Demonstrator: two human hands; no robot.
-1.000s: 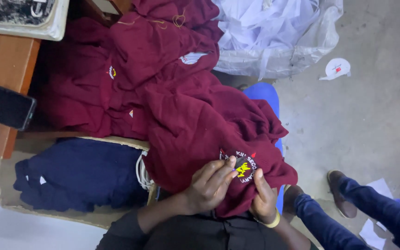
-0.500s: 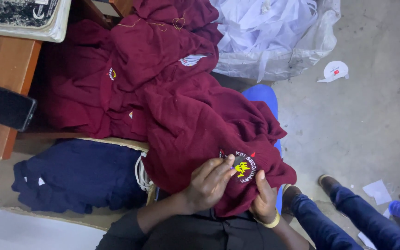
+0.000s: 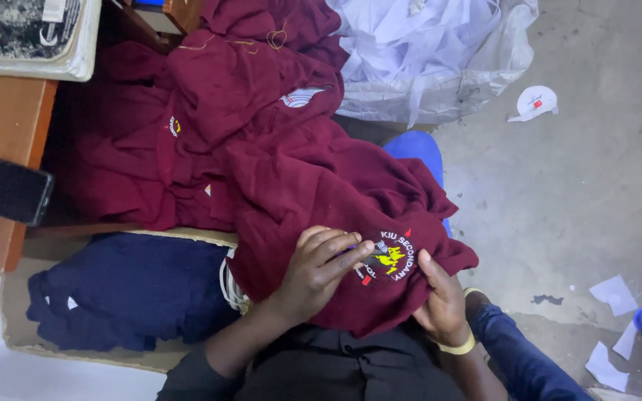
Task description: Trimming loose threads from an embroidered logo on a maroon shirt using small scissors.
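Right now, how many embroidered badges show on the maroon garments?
2. One round badge on the maroon garment on the lap, between the left hand and right hand. One small badge on the maroon pile upper left. Folds may hide others.

Maroon sweater [image 3: 313, 186] crumpled on lap, round embroidered badge [image 3: 389, 256] facing up.

two hands [image 3: 321, 267] touch one red sweater [image 3: 321, 186]. one blue pile of clothes [image 3: 128, 289] sits in one box [image 3: 16, 334]. one plastic bag [image 3: 440, 59].
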